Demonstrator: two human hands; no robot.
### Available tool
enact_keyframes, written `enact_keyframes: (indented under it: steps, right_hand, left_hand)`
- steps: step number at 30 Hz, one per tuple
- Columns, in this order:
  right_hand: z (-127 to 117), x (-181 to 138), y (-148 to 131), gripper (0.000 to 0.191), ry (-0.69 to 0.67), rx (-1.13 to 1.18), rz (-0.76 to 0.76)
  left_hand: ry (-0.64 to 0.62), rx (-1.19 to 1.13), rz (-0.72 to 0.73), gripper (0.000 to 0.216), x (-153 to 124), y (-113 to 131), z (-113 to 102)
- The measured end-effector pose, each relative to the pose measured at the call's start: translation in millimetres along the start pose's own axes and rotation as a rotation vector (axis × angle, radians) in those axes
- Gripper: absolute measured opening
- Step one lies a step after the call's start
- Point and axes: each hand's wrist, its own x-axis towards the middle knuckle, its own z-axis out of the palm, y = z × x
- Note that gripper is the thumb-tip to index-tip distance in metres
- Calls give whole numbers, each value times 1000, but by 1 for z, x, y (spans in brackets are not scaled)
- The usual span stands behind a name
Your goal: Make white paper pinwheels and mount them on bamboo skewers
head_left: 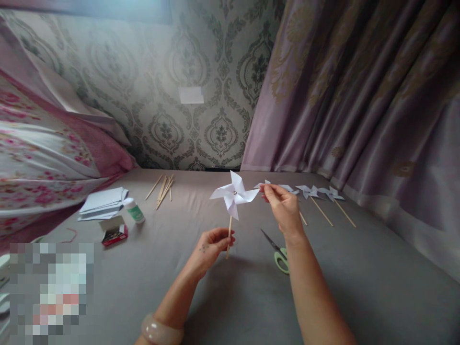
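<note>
A white paper pinwheel [235, 193] with a small pin at its centre stands upright on a thin wooden stick [230, 225]. My left hand [214, 247] is closed around the lower part of that stick. At the tip of the pinwheel's right blade, my right hand [282, 203] has its thumb and fingers pinched together. Scissors [279, 254] with green handles lie on the grey cloth below my right hand, their lower part hidden behind my forearm.
Several finished pinwheels [311, 191] lie at the back right, partly behind my right hand. Loose wooden sticks [165, 189] rest at the back left. Nearer are a stack of white paper [102, 201], a glue bottle [134, 211] and an open red box [115, 234] of small pieces.
</note>
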Motion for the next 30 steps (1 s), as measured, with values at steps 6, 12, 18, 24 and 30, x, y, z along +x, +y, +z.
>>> enact_keyframes:
  steps: [6,12,18,24,30]
  right_hand:
    - [3,-5,1,29,-78,-267,-249]
    - [6,-9,1,29,-129,-434,-269]
    - [12,-20,-12,27,-247,-681,-185]
    - [28,-40,-34,22,-341,-948,-231]
    - [30,-47,-43,25,-480,-1077,-176]
  left_hand:
    - [55,-21,8,37,0,1,0]
    - [86,-26,28,40,1,1,-2]
    - [117,-34,53,40,2,1,-4]
    - [139,-34,63,40,2,1,-4]
    - [144,3,76,39,2,0,-4]
